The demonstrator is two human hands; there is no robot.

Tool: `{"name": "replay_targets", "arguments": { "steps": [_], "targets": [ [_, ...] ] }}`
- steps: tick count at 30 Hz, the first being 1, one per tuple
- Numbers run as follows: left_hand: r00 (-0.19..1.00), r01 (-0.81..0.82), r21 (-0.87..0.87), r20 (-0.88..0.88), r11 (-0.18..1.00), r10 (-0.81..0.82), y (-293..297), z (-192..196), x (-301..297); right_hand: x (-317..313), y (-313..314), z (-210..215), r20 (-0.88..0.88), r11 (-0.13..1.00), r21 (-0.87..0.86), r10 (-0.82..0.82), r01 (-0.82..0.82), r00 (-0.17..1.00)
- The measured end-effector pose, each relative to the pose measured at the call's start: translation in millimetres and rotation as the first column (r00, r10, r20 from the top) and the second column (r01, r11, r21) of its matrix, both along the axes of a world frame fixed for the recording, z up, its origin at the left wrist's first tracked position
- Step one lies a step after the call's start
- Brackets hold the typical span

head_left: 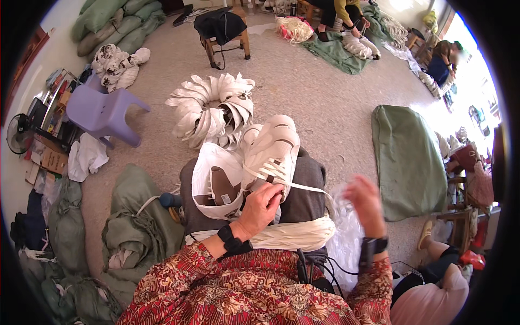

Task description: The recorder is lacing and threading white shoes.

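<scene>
One white woven sandal upper (271,149) is being pressed onto the grey-covered lap (306,187) by the left hand (260,208), its fingers clenched on one white strap (303,188). At three o'clock, the right hand (365,203) is being held open, grasping nothing. One ring of stacked uppers (208,108) is lying at twelve o'clock.
</scene>
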State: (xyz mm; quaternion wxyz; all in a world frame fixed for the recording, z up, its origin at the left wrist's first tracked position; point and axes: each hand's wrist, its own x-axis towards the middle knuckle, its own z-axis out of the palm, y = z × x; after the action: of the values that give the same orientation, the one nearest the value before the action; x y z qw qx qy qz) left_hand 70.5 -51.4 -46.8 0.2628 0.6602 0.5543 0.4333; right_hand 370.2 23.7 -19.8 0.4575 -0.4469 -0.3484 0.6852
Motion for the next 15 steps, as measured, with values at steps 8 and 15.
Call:
{"name": "replay_targets", "arguments": {
  "steps": [8,15],
  "targets": [
    [0.997,0.008,0.007,0.079,1.0,-0.009,7.2,0.7,2.6,-112.1,-16.8,-21.9,0.51,0.908,0.119,0.292,-0.402,0.809],
    [0.998,-0.007,0.027,0.06,1.0,0.005,6.7,-2.1,0.0,-108.3,-8.6,-23.6,0.716,0.827,0.224,0.219,-0.515,0.663]
  ]
}}
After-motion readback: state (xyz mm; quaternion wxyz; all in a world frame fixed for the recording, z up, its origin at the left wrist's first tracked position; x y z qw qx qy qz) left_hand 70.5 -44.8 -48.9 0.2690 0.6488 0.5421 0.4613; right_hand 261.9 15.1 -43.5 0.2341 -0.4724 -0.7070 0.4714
